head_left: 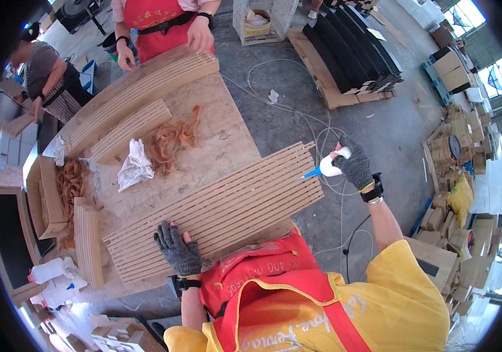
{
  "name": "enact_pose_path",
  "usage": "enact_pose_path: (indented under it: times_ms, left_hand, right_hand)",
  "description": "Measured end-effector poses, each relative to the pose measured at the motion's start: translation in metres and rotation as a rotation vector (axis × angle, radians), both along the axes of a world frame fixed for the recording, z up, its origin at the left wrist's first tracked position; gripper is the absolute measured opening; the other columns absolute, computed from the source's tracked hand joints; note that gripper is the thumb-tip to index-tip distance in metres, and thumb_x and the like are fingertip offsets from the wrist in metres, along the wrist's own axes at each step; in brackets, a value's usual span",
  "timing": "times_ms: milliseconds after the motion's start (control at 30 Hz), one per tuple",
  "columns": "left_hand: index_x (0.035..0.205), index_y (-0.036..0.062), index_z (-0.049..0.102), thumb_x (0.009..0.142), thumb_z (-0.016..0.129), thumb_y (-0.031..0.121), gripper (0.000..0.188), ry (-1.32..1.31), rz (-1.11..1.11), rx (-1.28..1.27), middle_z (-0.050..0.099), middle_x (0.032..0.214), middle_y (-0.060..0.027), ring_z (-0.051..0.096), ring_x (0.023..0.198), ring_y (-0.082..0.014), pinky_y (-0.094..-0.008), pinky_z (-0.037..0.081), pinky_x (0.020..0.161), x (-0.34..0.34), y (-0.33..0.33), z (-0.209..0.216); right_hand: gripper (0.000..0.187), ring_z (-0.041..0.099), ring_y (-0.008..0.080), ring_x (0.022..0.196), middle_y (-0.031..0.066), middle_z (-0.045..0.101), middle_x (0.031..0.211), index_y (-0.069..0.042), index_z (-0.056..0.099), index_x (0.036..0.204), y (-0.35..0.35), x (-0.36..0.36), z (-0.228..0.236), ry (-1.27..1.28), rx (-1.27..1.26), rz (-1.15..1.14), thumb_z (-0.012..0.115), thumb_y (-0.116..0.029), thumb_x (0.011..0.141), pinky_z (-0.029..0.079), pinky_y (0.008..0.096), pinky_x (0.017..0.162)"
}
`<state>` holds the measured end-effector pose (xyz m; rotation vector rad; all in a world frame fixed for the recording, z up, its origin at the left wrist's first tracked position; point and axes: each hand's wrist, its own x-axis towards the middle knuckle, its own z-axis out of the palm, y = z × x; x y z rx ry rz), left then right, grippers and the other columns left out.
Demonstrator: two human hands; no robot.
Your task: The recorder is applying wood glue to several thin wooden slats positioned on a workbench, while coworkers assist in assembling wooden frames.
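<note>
While we stand at a plywood bench [215,146] on grey concrete, our left hand [177,249] lies flat, unclenched, on the slats [221,205]; our right hand [355,164] grasps a glue bottle [328,168] at their end. A box [43,202] holds bands [72,185].

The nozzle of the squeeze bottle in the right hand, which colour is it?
Blue, on a white squeeze bottle held in the gloved right hand; the head view shows it.

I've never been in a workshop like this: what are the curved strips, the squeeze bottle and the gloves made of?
Curved strips: bare, unfinished wood, probably layered, pale and matte. Squeeze bottle in the right hand: white plastic, slightly glossy, with a blue nozzle. Gloves, as on the left hand: dark speckled knit fabric, the weave visible.
</note>
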<state>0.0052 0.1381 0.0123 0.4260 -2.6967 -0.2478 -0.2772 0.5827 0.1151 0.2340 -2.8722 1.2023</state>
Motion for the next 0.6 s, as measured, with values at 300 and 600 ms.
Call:
enact_pose_path:
  times_ms: [300,600]
  left_hand:
    - [0.139,0.0019,0.051,0.091,0.065,0.015,0.051,-0.021,0.000,0.001,0.051,0.146,-0.0239,0.044,0.140,-0.0428,-0.0617,0.029,0.120,0.002,-0.004,-0.003]
    - [0.139,0.0025,0.051,0.092,0.065,0.016,0.050,-0.014,-0.003,-0.003,0.051,0.146,-0.0234,0.045,0.140,-0.0427,-0.0626,0.029,0.120,0.004,-0.004,-0.006]
  right_hand:
    - [0.027,0.065,0.0212,0.074,0.0091,0.065,0.079,-0.007,0.064,0.094,0.003,-0.010,0.004,0.082,0.037,0.061,0.085,-0.018,0.079,0.052,0.0379,0.069]
    - [0.027,0.065,0.0249,0.074,0.0114,0.065,0.082,-0.008,0.065,0.094,0.000,-0.012,0.011,0.132,0.085,0.131,0.085,-0.015,0.078,0.051,0.0395,0.069]
